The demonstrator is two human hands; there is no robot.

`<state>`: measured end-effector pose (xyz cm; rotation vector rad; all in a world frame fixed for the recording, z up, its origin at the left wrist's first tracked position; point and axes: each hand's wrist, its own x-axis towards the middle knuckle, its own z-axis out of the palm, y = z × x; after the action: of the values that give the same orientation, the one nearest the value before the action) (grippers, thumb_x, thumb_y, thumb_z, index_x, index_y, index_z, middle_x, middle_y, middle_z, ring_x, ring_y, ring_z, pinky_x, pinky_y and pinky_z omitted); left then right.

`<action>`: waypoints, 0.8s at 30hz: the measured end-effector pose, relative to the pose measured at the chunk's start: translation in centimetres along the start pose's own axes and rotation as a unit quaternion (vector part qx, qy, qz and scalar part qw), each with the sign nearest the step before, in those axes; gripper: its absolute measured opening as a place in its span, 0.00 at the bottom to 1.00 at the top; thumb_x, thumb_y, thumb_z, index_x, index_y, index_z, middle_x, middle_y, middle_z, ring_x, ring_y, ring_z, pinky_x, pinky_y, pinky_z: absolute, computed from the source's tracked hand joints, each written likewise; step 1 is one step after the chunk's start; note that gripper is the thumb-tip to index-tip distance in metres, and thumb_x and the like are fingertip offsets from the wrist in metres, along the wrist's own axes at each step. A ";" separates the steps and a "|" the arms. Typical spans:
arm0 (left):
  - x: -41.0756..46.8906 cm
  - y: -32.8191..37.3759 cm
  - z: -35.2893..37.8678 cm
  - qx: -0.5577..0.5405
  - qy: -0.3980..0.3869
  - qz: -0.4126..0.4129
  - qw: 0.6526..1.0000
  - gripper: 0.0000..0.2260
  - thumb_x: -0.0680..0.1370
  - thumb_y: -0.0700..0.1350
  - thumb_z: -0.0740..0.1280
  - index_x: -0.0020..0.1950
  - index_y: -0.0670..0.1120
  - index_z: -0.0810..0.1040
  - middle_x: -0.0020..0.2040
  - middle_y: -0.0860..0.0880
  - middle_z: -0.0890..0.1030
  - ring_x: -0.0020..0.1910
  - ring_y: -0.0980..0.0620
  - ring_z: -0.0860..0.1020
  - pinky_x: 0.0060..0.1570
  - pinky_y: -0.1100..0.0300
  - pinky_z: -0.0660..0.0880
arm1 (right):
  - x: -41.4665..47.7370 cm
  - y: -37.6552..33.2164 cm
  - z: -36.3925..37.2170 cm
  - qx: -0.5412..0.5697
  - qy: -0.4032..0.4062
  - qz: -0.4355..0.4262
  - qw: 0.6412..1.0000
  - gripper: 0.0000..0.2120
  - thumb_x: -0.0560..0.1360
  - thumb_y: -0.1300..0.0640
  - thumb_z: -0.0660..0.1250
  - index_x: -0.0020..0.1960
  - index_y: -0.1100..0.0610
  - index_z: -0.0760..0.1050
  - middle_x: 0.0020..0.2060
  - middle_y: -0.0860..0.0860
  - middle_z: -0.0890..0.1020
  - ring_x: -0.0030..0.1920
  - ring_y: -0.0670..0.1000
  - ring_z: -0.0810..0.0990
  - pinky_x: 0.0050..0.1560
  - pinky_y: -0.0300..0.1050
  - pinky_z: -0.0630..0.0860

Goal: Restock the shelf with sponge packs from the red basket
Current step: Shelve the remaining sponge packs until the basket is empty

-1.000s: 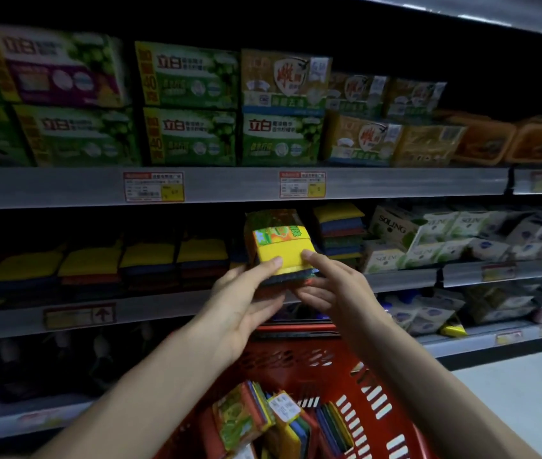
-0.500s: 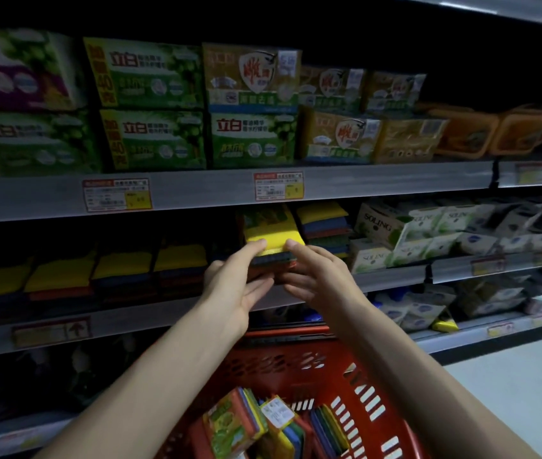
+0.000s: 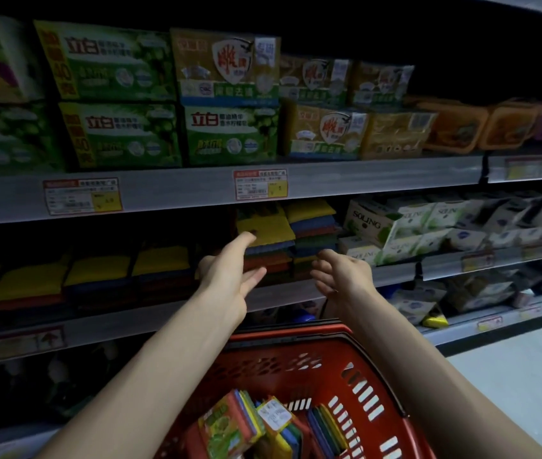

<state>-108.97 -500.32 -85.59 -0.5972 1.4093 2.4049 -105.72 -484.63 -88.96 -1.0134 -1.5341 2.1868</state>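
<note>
Dim aisle, black right across the top. The brightest patch is the pale floor (image 3: 511, 376) at lower right. The left hand (image 3: 229, 276) and right hand (image 3: 342, 276) catch the light, their edges slightly smeared. The middle shelf (image 3: 163, 321) sinks into deep shadow at left. Everything's soft, and the price labels (image 3: 260, 184) are unreadable. Shelf edges slant and bow with wide-angle distortion. Sponge packs (image 3: 229, 425) in the red basket (image 3: 279, 369) stay vivid.

Single head view, close, facing forward-down at shelf (image 3: 163, 315), red basket (image 3: 296, 371) below.
</note>
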 end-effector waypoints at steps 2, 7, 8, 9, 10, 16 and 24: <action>0.2 -0.1 0.0 0.013 0.001 0.002 1.000 0.33 0.74 0.44 0.77 0.75 0.46 0.65 0.58 0.45 0.73 0.45 0.44 0.82 0.56 0.49 0.82 | 0.7 -0.1 0.0 0.022 -0.011 0.009 1.000 0.08 0.81 0.64 0.66 0.43 0.64 0.77 0.22 0.49 0.72 0.20 0.45 0.67 0.22 0.37 0.60; 0.4 0.0 -0.3 0.017 0.004 0.004 1.000 0.34 0.74 0.44 0.77 0.76 0.45 0.65 0.61 0.45 0.74 0.49 0.41 0.84 0.52 0.51 0.83 | 1.5 -0.1 0.4 0.049 -0.021 0.015 0.998 0.17 0.81 0.65 0.65 0.35 0.58 0.67 0.17 0.46 0.68 0.14 0.42 0.61 0.16 0.35 0.54; 0.4 0.0 -0.3 0.017 0.006 0.005 1.000 0.34 0.75 0.44 0.77 0.77 0.45 0.65 0.61 0.45 0.74 0.49 0.41 0.84 0.52 0.51 0.83 | 1.6 -0.1 0.5 0.056 -0.015 0.020 0.998 0.14 0.81 0.65 0.65 0.37 0.59 0.68 0.17 0.47 0.68 0.14 0.43 0.61 0.16 0.34 0.54; 0.4 0.0 -0.3 0.019 0.007 0.006 1.000 0.34 0.75 0.44 0.76 0.77 0.46 0.64 0.61 0.45 0.74 0.49 0.41 0.84 0.52 0.51 0.83 | 1.8 -0.1 0.5 0.063 -0.006 0.024 0.998 0.12 0.81 0.65 0.65 0.39 0.60 0.69 0.17 0.47 0.68 0.14 0.43 0.60 0.17 0.34 0.54; 0.4 0.0 -0.3 0.022 0.008 0.007 1.000 0.34 0.75 0.44 0.76 0.77 0.46 0.64 0.61 0.44 0.74 0.49 0.41 0.84 0.52 0.51 0.83 | 2.1 0.0 0.5 0.067 0.001 0.026 0.997 0.10 0.81 0.65 0.65 0.41 0.61 0.70 0.17 0.47 0.69 0.14 0.43 0.61 0.17 0.34 0.55; 0.4 0.0 0.1 0.044 0.009 0.015 0.999 0.30 0.77 0.44 0.75 0.74 0.44 0.65 0.58 0.47 0.72 0.47 0.45 0.84 0.47 0.53 0.84 | 3.0 0.2 0.4 0.057 -0.006 0.029 0.998 0.12 0.83 0.62 0.64 0.41 0.58 0.69 0.18 0.46 0.73 0.15 0.42 0.69 0.16 0.35 0.62; 0.1 0.0 0.8 0.087 0.019 0.048 0.995 0.16 0.78 0.45 0.73 0.58 0.45 0.67 0.57 0.49 0.74 0.44 0.46 0.86 0.47 0.49 0.84 | 3.0 -0.1 0.1 0.051 -0.026 0.042 0.997 0.10 0.80 0.57 0.65 0.58 0.59 0.79 0.43 0.53 0.85 0.41 0.49 0.86 0.33 0.39 0.75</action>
<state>-109.22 -499.60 -85.31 -0.5447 1.6787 2.3197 -107.96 -482.85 -90.00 -1.0150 -1.4091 2.3398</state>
